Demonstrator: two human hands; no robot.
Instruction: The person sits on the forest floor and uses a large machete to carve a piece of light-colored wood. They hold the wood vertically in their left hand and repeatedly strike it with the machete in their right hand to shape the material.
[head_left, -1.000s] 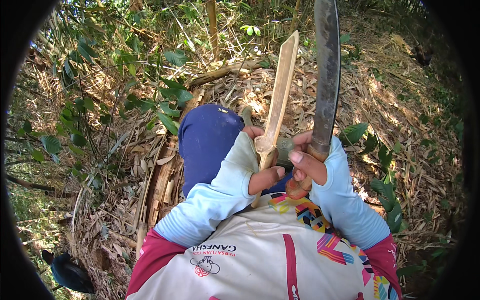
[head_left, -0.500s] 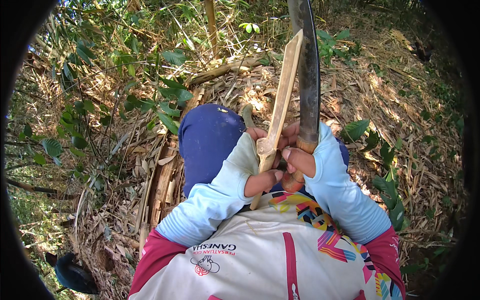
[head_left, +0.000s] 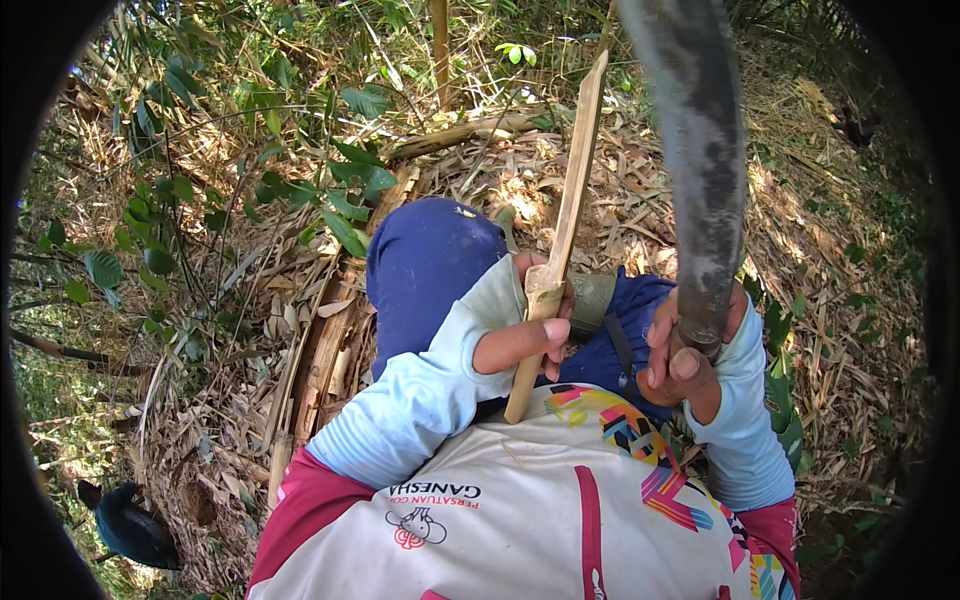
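the left hand [head_left: 530, 335] is wrapped tight around the lower part of a split bamboo strip [head_left: 565, 230], thumb pressed across the front, holding it nearly upright so its pointed tip stands well above the knees. the right hand [head_left: 685, 355] is closed firmly on the handle of a long dark machete [head_left: 700, 170], whose blade rises to the top edge just beside the strip, apart from it. judging by the pose, the step in hand is shaving or trimming the strip, with the blade lifted between strokes; the next cut would call for a steady left grip kept below the blade's path, and the edge brought down along the strip's side and away from the fingers. the strip's lower end reaches down against the white and pink shirt [head_left: 520, 520], above the blue trousers [head_left: 430, 260]. the blade's tip is cut off by the frame, its edge is blurred, and the handle is almost wholly hidden inside the fist. dry bamboo litter [head_left: 830, 300] covers the ground, and a dark shape [head_left: 130, 525] at lower left is too unclear to identify.
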